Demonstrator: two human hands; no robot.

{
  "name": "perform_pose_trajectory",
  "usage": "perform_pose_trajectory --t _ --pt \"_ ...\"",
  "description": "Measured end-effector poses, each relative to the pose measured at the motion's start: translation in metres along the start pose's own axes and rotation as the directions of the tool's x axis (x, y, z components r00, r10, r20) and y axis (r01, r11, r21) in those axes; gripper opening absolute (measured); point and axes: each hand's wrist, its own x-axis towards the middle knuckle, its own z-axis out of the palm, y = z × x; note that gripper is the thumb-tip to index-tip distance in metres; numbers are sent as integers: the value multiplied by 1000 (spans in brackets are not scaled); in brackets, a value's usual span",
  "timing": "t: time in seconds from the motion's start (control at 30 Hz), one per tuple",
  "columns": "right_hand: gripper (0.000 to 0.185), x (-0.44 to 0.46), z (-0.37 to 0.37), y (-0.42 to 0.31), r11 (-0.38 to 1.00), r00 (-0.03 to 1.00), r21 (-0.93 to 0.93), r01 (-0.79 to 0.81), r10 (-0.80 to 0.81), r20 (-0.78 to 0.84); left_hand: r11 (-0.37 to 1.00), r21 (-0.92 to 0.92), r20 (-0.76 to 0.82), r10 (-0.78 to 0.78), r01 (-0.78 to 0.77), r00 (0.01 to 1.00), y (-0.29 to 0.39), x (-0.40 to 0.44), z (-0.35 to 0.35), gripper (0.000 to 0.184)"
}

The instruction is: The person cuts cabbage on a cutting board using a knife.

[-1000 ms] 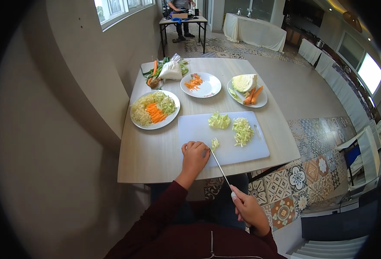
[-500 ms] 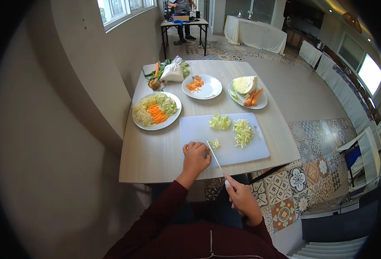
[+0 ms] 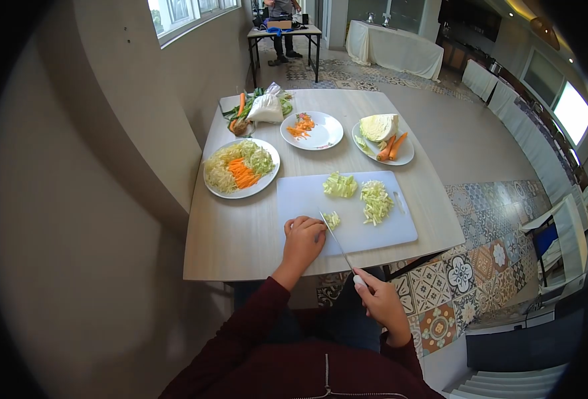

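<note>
Small pile of cut cabbage (image 3: 334,218) lay toward the near side of the white cutting board (image 3: 295,196); short thin strips, pale green to whitish, loosely heaped; knife (image 3: 338,242) slanted along its left edge, tip pointing away from the person; right hand (image 3: 383,304) had its fingers clamped round the white handle; left hand (image 3: 304,241) sat curled low just left of the blade, fingers bunched together, their undersides hidden from me, so I could not tell whether they gripped anything; farther up the board, a bigger heap of strips (image 3: 376,202) beside crinkled leaf pieces (image 3: 340,185); beyond, on the table (image 3: 234,246), a cabbage wedge (image 3: 379,127) shared a plate (image 3: 407,157) with carrots (image 3: 396,147).
</note>
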Motion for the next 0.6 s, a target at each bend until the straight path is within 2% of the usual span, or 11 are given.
perform_pose_trajectory --t 0.17,0.43,0.6 --pt "43 -1 0 -1 999 1000 32 -20 21 -7 1000 -11 25 -13 13 1000 3 1 -2 10" --pt "43 -6 -6 -6 991 997 109 -78 78 7 999 -25 -46 -42 41 998 2 0 -1 11" --pt "44 -9 -2 -6 989 998 137 -62 57 41 999 14 -33 -50 51 998 2 -1 1 11"
